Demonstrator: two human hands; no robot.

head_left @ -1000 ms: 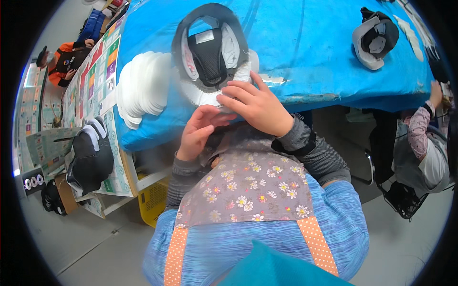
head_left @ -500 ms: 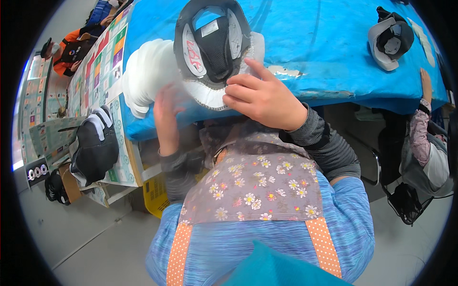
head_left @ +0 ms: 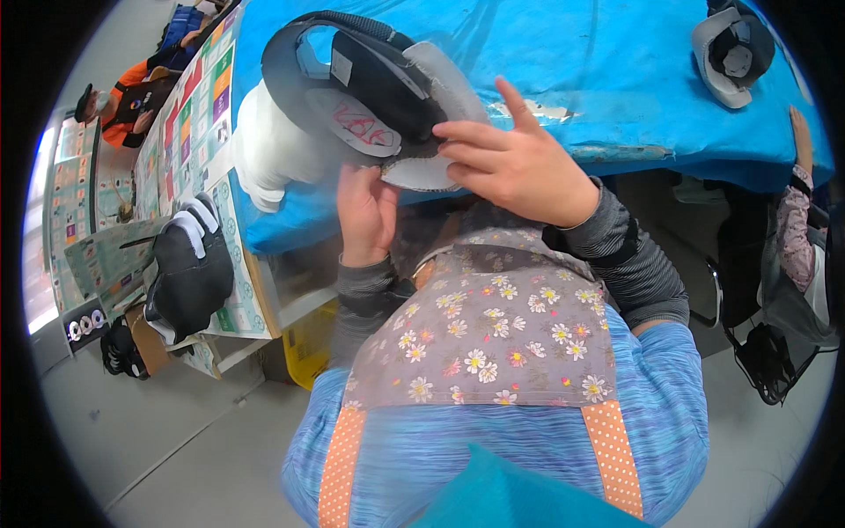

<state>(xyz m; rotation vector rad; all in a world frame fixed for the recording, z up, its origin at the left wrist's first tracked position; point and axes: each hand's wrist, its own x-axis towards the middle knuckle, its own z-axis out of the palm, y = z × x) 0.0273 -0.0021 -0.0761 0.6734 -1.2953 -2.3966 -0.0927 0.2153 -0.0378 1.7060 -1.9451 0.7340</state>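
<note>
A grey-and-black shoe upper (head_left: pixel 352 110) with a mesh tongue, a white label and red handwriting on a pale lining is held over the near table edge. My left hand (head_left: pixel 367 211) pinches its lower rim between thumb and fingers. Across the opposite side, my right hand (head_left: pixel 519 167) lays its fingertips over the whitish stitched edge, one digit raised and spread away. The fingers' undersides are hidden. Left of the upper lies a stack of soft white pads (head_left: pixel 273 145), partly covered by it.
Blue sheeting covers the table (head_left: pixel 563 53). Another grey-white upper (head_left: pixel 732 57) lies at far right, near a person's hand (head_left: pixel 799 141). A black shoe upper with white stripes (head_left: pixel 189 268) stands at left by a printed board. A yellow crate (head_left: pixel 310 348) sits below.
The shoe upper has shifted left and tilted. My left hand has moved right and up onto its lower rim. My right hand has moved slightly right, its raised digit spreading farther.
</note>
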